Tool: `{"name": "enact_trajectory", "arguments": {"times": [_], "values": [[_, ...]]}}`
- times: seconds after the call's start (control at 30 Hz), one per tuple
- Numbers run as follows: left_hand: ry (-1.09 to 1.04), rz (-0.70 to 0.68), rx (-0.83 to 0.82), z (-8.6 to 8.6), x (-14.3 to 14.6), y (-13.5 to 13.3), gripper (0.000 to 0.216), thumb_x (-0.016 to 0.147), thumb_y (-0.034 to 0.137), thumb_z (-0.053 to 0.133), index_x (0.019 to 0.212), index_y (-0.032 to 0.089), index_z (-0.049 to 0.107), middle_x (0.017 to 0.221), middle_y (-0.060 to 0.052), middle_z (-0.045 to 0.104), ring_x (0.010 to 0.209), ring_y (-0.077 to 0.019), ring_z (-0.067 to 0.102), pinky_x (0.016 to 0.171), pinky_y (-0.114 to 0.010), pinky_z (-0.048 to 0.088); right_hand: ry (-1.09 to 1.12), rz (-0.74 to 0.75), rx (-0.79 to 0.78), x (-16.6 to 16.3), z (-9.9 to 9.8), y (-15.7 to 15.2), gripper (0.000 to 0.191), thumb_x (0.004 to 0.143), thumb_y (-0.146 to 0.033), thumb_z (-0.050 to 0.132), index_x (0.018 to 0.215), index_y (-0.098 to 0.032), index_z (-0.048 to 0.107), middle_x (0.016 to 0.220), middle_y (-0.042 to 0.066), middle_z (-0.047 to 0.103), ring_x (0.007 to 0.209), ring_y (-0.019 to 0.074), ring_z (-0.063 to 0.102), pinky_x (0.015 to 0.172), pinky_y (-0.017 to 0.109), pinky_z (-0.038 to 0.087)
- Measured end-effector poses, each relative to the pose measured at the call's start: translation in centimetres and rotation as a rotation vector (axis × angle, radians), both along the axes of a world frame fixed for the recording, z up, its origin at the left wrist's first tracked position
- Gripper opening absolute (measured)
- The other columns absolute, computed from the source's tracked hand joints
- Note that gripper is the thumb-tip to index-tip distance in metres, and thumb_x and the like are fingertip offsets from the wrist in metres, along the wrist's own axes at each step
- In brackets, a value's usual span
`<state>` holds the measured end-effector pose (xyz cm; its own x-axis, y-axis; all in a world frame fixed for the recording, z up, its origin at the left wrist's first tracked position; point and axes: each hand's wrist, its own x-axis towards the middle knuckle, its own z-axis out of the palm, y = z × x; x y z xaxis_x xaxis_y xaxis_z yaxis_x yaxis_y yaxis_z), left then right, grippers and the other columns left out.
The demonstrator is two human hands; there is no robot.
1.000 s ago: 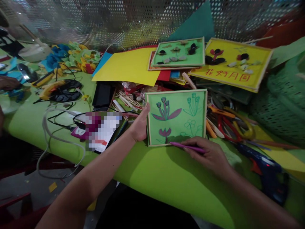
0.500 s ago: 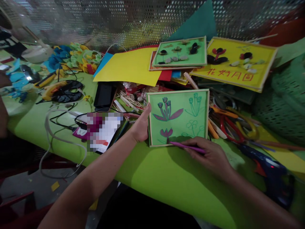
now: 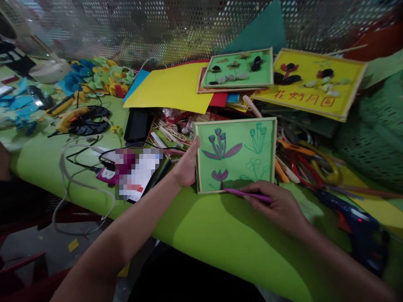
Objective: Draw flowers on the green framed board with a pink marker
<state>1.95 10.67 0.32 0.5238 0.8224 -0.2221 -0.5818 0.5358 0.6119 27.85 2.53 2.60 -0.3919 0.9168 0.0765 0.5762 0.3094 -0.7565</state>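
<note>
A green framed drawing board [image 3: 248, 147] with purple and green flower sketches lies on the lime-green table [image 3: 220, 235]. My left hand [image 3: 186, 165] grips its left edge, thumb along the frame. My right hand [image 3: 278, 205] rests at the board's lower edge, fingers closed round a purple pen [image 3: 244, 193] whose tip touches the bottom of the drawing near the small purple flower.
Behind the board lie wooden sticks [image 3: 168, 130], a yellow paper sheet [image 3: 170, 88], a green stone picture [image 3: 239, 69] and a yellow framed picture [image 3: 311, 84]. Scissors [image 3: 302, 165] and a blue glue gun [image 3: 355, 226] sit right. Cables [image 3: 75, 167], a yellow glue gun [image 3: 74, 117] lie left.
Between the oldest frame and now the view shifted slightly right. Both hands and the pen stay where they were on the board.
</note>
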Motion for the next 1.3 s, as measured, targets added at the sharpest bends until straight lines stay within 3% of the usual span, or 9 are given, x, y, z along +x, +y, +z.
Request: {"name": "enact_trajectory", "arguments": {"times": [0.27,1.3], "values": [[-0.044,-0.025,-0.002,0.21,-0.02,0.01,0.069,0.101,0.067,0.042,0.150,0.021,0.056,0.145,-0.011,0.064,0.146,-0.0347,0.049,0.127,-0.059,0.024,-0.008,-0.003,0.094,0.20,-0.07,0.01,0.015,0.097,-0.032,0.064,0.103,-0.027,0.077,0.089,0.002,0.079,0.074,0.0189,0.073,0.061,0.030,0.056],[-0.049,0.007,-0.029,0.26,-0.01,-0.03,0.068,0.102,0.063,0.041,0.156,0.023,0.049,0.145,-0.011,0.064,0.144,-0.0351,0.051,0.125,-0.061,0.029,-0.019,-0.025,0.123,0.05,-0.47,0.02,0.015,0.098,-0.029,0.063,0.105,-0.026,0.077,0.091,0.002,0.080,0.075,0.0184,0.074,0.063,0.029,0.057]]}}
